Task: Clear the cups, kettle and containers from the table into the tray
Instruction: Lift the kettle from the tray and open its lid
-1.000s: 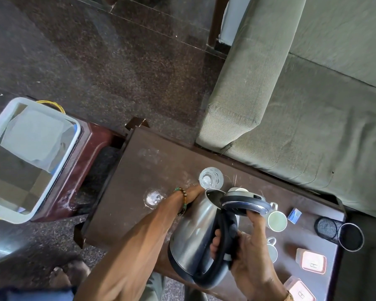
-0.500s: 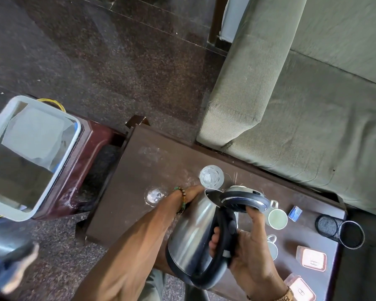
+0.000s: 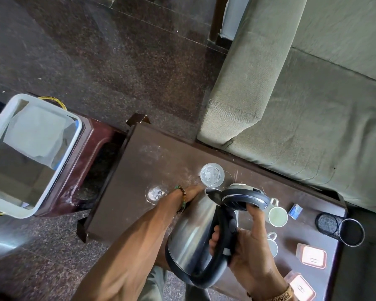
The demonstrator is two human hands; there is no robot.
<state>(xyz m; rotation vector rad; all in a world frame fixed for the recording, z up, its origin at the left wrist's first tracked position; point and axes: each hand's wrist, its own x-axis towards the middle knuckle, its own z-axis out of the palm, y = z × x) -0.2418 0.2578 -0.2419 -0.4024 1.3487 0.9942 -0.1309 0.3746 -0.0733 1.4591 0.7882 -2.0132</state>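
A steel kettle (image 3: 193, 235) with a black handle and lid is held tilted above the dark table (image 3: 126, 192). My right hand (image 3: 248, 253) grips its handle, thumb on the lid. My left hand (image 3: 191, 192) reaches behind the kettle's top; its fingers are hidden. Two clear glasses stand on the table, one (image 3: 212, 175) beyond the kettle, one (image 3: 155, 193) left of my wrist. Two white cups (image 3: 277, 216) (image 3: 272, 246) and two pink-lidded containers (image 3: 313, 256) (image 3: 302, 287) sit to the right. The white tray (image 3: 74, 144) stands far left.
The tray rests on a reddish stool (image 3: 89, 166) left of the table and holds a folded cloth. A black mesh holder (image 3: 339, 230) lies on its side at the table's right end beside a small blue box (image 3: 295, 210). A green sofa (image 3: 291, 105) borders the far side.
The kettle stays tilted in my right hand with almost no movement. My left hand remains behind its top.
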